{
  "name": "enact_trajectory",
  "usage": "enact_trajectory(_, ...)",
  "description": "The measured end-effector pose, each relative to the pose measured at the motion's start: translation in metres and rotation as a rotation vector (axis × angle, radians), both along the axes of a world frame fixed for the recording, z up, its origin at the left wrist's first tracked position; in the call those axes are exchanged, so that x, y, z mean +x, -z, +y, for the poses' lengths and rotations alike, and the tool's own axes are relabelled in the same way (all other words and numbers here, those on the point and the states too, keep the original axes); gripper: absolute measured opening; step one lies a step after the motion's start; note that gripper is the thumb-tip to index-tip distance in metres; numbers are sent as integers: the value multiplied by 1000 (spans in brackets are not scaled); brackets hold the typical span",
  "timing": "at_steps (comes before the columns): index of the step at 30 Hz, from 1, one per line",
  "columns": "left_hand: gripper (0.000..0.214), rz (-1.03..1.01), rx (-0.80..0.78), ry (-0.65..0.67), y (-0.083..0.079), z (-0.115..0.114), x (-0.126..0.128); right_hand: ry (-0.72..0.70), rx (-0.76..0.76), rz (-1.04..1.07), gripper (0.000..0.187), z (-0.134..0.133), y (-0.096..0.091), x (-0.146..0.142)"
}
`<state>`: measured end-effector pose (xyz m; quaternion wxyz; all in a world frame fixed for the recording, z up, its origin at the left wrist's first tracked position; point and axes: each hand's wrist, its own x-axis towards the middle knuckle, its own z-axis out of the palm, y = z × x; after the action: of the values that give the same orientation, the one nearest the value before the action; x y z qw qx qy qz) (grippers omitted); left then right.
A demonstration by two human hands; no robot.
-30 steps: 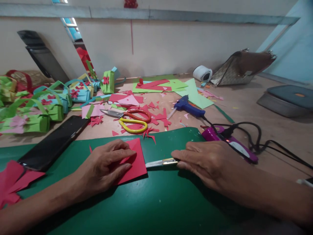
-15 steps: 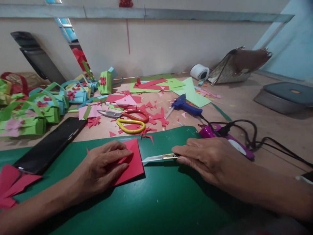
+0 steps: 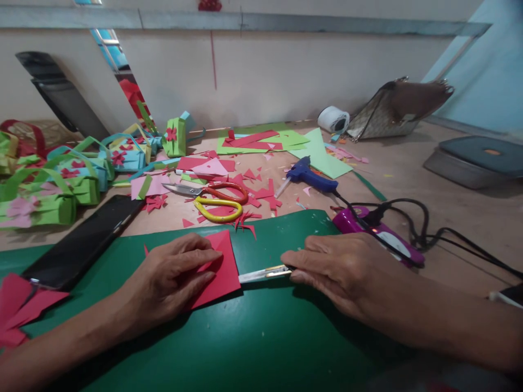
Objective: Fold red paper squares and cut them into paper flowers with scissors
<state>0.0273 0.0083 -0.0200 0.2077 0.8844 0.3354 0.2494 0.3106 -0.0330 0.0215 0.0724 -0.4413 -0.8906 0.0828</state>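
Observation:
A folded square of red paper [image 3: 224,272] lies on the green cutting mat [image 3: 261,337]. My left hand [image 3: 175,275] presses it down, fingers bent together over its left part. In my right hand [image 3: 339,269] is a utility knife [image 3: 265,274], gripped low over the mat with its blade pointing left. The blade meets the paper's right edge. Its tip is out of sight there; whether it sits between the layers or under them I cannot tell.
Scissors [image 3: 218,196] lie beyond the mat among red paper scraps. A blue glue gun [image 3: 312,175] is behind my right hand, near a purple power strip [image 3: 351,219] with black cords. At left are a phone [image 3: 85,239] and several small paper baskets [image 3: 85,190].
My right hand has moved slightly left and the knife with it. The blade tip, visible at the paper's edge before, is now hidden there. My left hand has stayed in place.

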Motion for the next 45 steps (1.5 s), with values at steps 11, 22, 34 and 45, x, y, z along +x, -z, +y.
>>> enact_trajectory(11,22,147,89,89,-3,4,4,-68,-86,-64,21,5,7,-13)
enact_trajectory(22,27,170,46,174,-1,22,-3,-262,118,-84,25,12,23,-14)
enact_trajectory(34,25,136,-50,206,-8,24,-1,-224,104,-97,26,-4,22,-21)
enact_trajectory(45,25,131,65,213,-5,22,-1,-204,121,-63,23,-10,25,-31)
